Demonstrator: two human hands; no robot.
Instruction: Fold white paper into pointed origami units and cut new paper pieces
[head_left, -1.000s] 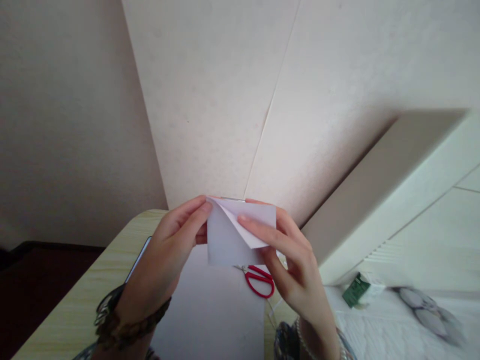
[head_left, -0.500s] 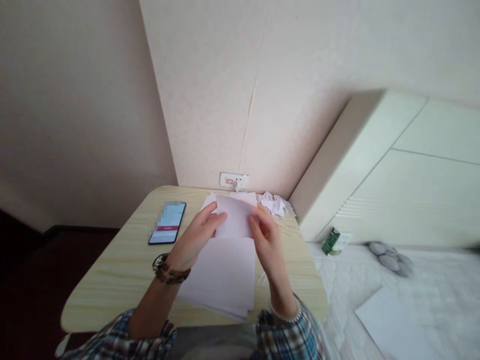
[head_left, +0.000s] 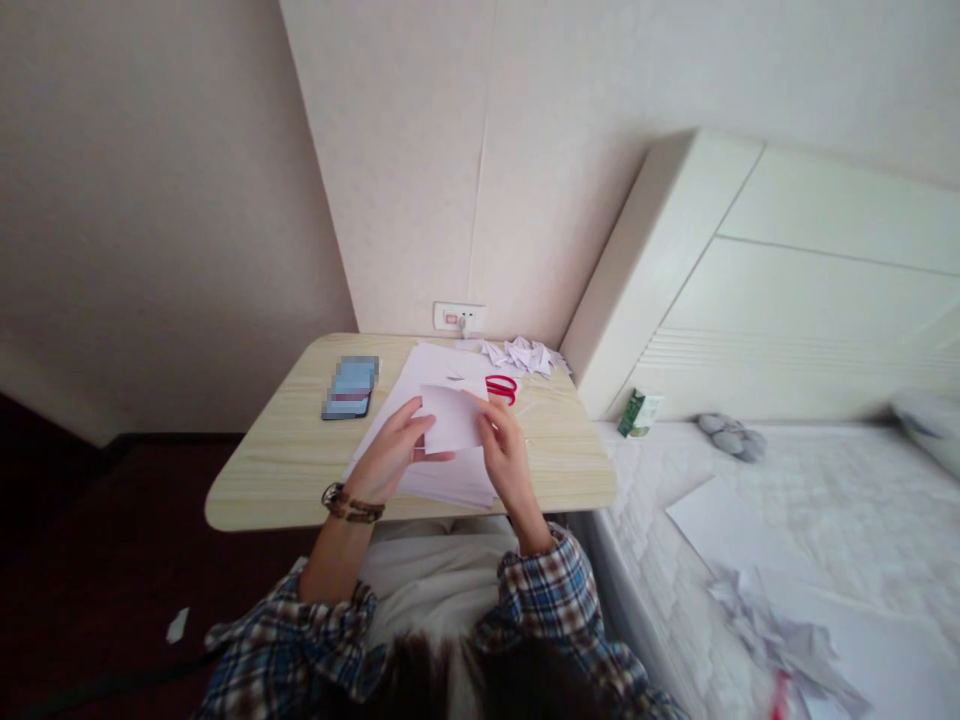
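A small white piece of paper [head_left: 451, 420] is held up between my two hands. My left hand [head_left: 394, 445] grips its left edge, thumb in front and the other fingers behind. At its right edge, my right hand [head_left: 504, 445] pinches the paper. Beneath both hands lie larger white paper sheets [head_left: 401, 395] on the wooden table [head_left: 277, 460]. Red-handled scissors [head_left: 501, 389] rest just beyond my right hand, their blades hidden from sight.
Folded white paper pieces [head_left: 525, 354] are heaped at the table's back right. A phone [head_left: 351, 388] lies at the left. Behind the table is a wall socket [head_left: 459, 317]. On the bed [head_left: 637, 500] are a green-and-white box [head_left: 639, 414], a grey item [head_left: 731, 437] and paper sheets [head_left: 724, 520].
The view has shifted, so the table sits higher and more of the bed shows. Both hands still hold the small paper, now lower against the sheets, and the red scissors have come into sight.
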